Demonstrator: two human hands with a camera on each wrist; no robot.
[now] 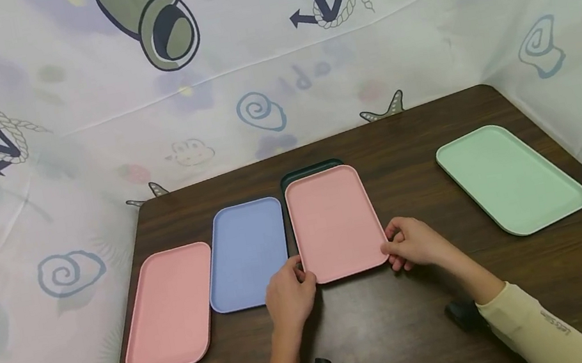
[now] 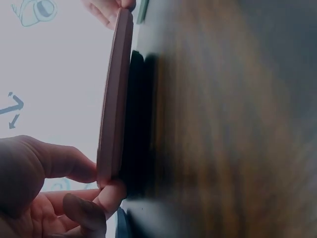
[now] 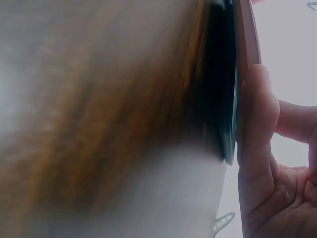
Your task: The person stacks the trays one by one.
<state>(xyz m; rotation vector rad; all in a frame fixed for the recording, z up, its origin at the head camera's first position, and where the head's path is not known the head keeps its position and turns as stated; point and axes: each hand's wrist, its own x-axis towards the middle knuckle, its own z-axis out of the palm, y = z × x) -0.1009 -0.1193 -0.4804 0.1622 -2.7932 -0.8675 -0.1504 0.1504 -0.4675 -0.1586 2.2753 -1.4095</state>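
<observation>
A pink tray [image 1: 335, 221] is held at its near corners by both hands, just over a dark green tray [image 1: 308, 170] that peeks out behind it. My left hand [image 1: 289, 293] pinches the near left corner, thumb on top. My right hand [image 1: 415, 243] grips the near right corner. The left wrist view shows the pink tray's edge [image 2: 115, 104] above the dark tray [image 2: 136, 119], with my left fingers [image 2: 106, 194] at the corner. In the right wrist view my right fingers [image 3: 255, 124] lie against the pink tray's rim [image 3: 246, 34], the dark tray [image 3: 223, 89] beneath.
A blue tray [image 1: 247, 253] and a second pink tray [image 1: 169, 306] lie to the left on the dark wooden table [image 1: 433, 325]. A light green tray [image 1: 511, 177] lies at the right. Printed curtain walls [image 1: 35, 187] enclose the table's far, left and right sides.
</observation>
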